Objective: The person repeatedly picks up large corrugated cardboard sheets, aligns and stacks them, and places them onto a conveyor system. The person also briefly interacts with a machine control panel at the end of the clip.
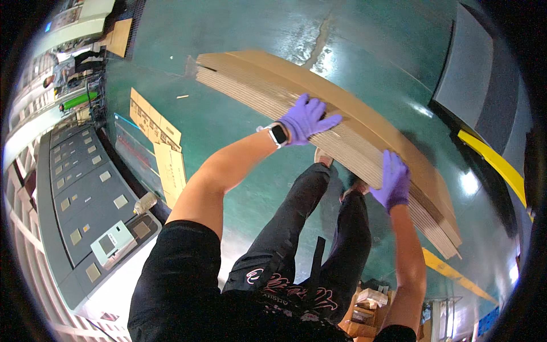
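Observation:
A long stack of flat corrugated cardboard sheets (273, 92) stretches across the view before me, its layered edges turned towards my legs. My left hand (305, 119), in a purple glove with a watch at the wrist, lies on the stack near its middle, fingers spread. Further right, my right hand (392, 179), also gloved in purple, is at the near edge of the stack, its fingers over the top and its thumb by the layered side. Whether it grips the sheets is hard to tell. My feet are partly hidden beneath the stack.
Printed cardboard pieces (169, 164) stand at the left beside a large grey machine (92, 188). A person (66, 70) is at the far upper left. On the right are a dark grey panelled object (466, 68) and a yellow bar (493, 162). An open carton (363, 314) lies below.

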{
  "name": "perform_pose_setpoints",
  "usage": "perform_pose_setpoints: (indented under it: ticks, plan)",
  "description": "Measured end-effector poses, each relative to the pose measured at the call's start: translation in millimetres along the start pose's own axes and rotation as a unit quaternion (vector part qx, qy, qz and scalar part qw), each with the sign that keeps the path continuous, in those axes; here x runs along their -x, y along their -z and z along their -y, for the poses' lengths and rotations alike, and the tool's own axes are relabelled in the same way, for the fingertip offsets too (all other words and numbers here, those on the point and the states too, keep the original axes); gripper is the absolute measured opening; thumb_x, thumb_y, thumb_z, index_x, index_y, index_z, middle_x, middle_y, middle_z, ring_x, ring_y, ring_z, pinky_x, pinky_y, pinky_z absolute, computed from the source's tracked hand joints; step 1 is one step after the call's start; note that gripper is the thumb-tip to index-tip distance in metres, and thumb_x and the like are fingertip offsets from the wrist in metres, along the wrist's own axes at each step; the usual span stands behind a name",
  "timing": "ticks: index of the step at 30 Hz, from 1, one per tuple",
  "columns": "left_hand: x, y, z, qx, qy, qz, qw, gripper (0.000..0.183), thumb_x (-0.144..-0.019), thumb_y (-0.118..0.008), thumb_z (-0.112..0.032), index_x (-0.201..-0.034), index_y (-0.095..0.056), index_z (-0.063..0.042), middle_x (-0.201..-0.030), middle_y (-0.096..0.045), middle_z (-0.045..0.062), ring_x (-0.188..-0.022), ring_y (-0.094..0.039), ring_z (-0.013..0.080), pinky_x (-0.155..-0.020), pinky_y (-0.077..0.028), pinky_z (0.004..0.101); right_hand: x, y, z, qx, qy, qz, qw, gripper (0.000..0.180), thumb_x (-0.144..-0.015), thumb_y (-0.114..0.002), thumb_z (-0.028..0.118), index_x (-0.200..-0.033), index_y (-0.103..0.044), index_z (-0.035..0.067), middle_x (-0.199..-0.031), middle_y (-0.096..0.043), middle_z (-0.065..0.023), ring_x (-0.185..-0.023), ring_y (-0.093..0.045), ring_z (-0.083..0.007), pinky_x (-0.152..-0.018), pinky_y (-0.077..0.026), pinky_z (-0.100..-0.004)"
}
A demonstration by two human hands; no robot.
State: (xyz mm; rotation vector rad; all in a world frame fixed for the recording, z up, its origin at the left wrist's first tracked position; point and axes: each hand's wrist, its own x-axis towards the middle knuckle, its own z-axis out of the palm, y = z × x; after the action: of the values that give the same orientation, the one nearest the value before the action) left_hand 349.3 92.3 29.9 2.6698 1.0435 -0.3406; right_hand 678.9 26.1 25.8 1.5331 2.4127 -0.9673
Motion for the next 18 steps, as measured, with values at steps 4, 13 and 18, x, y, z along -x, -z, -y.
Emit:
perform_pose_setpoints:
  ticks: [4,13,18]
  plan:
    - [-16.9,13.5,-41.5,0.037,0.000,-0.010,0.999,0.103,-0.050,-0.081,-0.040,-0.140,-0.033,-0.022,-0.110,-0.050,0.012,-0.103,-0.049,0.0288,-0.091,-0.034,0.0499,48.8,-20.6,-60.2,0.042,-0.007,-0.060,0.997,0.099,-0.054,-0.080,0.023,-0.139,-0.034,0.003,-0.130,-0.046,-0.0213,-0.118,-0.045,-0.0387,-0.099,-0.036,-0.0509]
    - [-7.5,6.1,-46.0,0.178,0.068,-0.121,0.974,0.096,-0.070,-0.072,-0.052,-0.143,-0.030,-0.005,-0.143,-0.038,0.018,-0.134,-0.034,0.0342,-0.115,-0.016,0.0516,53.3,-3.7,-85.5,0.133,0.003,-0.093,0.987,0.107,-0.056,-0.078,0.023,-0.145,-0.020,0.005,-0.136,-0.040,-0.0216,-0.126,-0.038,-0.0401,-0.108,-0.028,-0.0535]
    - [119.0,-22.7,66.5,0.154,0.377,-0.305,0.861,0.076,-0.086,-0.060,-0.045,-0.141,-0.033,0.001,-0.145,-0.034,0.023,-0.136,-0.031,0.0377,-0.114,-0.020,0.0449,58.0,-19.8,-92.9,0.124,0.004,-0.108,0.986,0.107,-0.055,-0.078,0.023,-0.144,-0.022,0.005,-0.138,-0.039,-0.0218,-0.127,-0.038,-0.0408,-0.108,-0.027,-0.0538]
